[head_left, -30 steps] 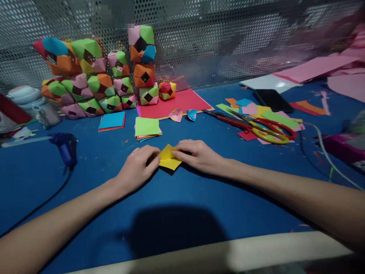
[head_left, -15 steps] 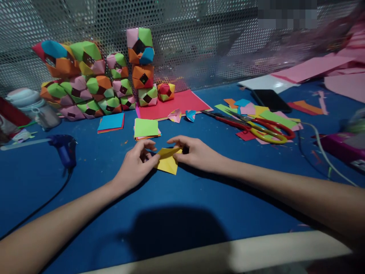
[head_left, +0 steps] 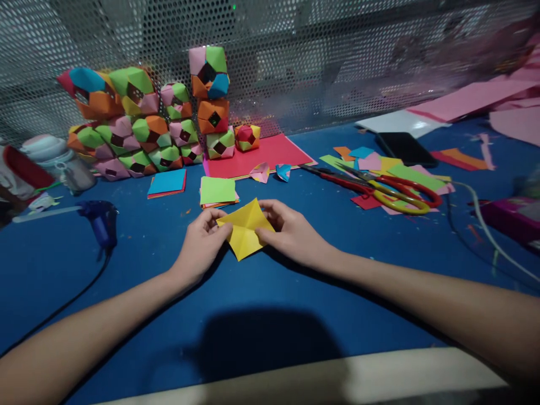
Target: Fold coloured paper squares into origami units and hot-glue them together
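Note:
A small square of yellow origami paper [head_left: 245, 228] is opened out between my hands, its crossing creases showing. My left hand [head_left: 202, 236] pinches its left corner, thumb on top and fingers behind. On the opposite side my right hand [head_left: 291, 228] grips the right corner the same way, thumb lying on the paper's face. Just beyond the hands is a stack of paper squares with green on top [head_left: 217, 191]. A second stack, topped with blue [head_left: 166, 183], lies to its left. Two small folded pieces, one pink [head_left: 260, 172] and one blue [head_left: 282, 172], sit farther back.
Folded paper cubes [head_left: 149, 132] are piled along the perforated metal wall [head_left: 287, 67]. At left lies a blue glue gun [head_left: 99, 222] with its cord. Two pairs of scissors [head_left: 394, 191] rest over paper scraps at right, before a black phone [head_left: 405, 149]. A red sheet [head_left: 261, 156] lies behind.
The yellow paper, half folded over before, is now spread open with its top corner raised. Both hands stay at its sides; the whole view has shifted slightly.

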Tool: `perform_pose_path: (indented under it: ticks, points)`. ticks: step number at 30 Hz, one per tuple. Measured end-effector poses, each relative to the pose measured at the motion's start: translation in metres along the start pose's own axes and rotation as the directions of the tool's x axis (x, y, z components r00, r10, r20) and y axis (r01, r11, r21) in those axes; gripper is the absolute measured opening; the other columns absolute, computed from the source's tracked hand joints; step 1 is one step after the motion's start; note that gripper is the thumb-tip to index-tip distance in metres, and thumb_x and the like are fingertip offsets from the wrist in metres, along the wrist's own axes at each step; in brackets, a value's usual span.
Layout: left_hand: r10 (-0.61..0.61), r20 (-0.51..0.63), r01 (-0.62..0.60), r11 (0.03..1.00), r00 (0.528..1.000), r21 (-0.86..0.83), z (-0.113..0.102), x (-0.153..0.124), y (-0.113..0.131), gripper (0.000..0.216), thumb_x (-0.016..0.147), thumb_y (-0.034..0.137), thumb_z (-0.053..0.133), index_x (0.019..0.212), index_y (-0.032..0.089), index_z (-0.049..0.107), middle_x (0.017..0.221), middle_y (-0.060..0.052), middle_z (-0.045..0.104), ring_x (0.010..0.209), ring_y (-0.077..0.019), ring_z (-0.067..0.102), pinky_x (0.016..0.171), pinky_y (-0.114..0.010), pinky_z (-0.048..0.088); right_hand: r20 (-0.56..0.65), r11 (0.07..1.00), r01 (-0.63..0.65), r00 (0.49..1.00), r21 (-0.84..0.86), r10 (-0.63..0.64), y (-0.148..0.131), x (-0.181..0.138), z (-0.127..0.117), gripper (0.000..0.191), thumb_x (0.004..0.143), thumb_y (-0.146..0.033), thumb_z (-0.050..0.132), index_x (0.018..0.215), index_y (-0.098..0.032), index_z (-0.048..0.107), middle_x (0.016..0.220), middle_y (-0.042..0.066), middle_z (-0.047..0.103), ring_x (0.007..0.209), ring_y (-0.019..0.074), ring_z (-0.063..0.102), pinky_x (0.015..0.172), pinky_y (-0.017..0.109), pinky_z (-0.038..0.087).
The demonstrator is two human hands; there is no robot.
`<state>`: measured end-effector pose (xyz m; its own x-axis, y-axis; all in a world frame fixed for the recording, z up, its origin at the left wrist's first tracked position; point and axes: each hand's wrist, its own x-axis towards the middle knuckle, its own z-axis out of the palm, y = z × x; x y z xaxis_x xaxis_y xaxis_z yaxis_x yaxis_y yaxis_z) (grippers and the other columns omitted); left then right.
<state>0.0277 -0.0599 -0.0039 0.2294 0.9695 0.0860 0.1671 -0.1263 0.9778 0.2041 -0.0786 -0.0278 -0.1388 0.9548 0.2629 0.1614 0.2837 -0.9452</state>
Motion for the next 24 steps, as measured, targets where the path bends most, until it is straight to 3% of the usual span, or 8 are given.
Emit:
perform_pose_path:
  ticks: [9,16,24]
  points:
    - [0.089,0.034,-0.095,0.962,0.995,0.258,-0.014,0.008,-0.007,0.008,0.075,0.021,0.056,0.081,0.016,0.057,0.069,0.003,0.054,0.062,-0.0093,0.048,0.057,-0.02,0.037,0.007,0.993,0.017,1.0,-0.12,-0.017,0.0,-0.001,0.001,0.037,0.072,-0.009,0.053,0.108,-0.016,0.051,0.1,0.006,0.063,0.091,0.0178,0.061,0.076,0.031,0.05]
    - [0.092,0.145,-0.147,0.89,0.985,0.432,-0.026,0.006,-0.01,0.008,0.078,0.021,0.052,0.08,0.017,0.058,0.074,0.001,0.058,0.067,-0.0112,0.052,0.06,-0.022,0.04,0.038,0.986,0.028,0.999,-0.165,-0.022,0.0,-0.002,-0.001,0.039,0.071,-0.008,0.052,0.109,-0.017,0.052,0.104,0.006,0.064,0.093,0.0172,0.061,0.078,0.029,0.049]
    - [0.212,0.244,-0.318,0.745,0.946,0.587,-0.022,0.004,-0.009,0.008,0.075,0.013,0.051,0.074,0.017,0.057,0.075,-0.001,0.059,0.073,-0.0143,0.052,0.066,-0.027,0.04,0.033,0.952,0.079,0.997,-0.297,-0.072,0.001,-0.004,-0.001,0.028,0.077,-0.017,0.053,0.105,-0.016,0.056,0.096,0.005,0.065,0.082,0.0163,0.061,0.072,0.029,0.048]
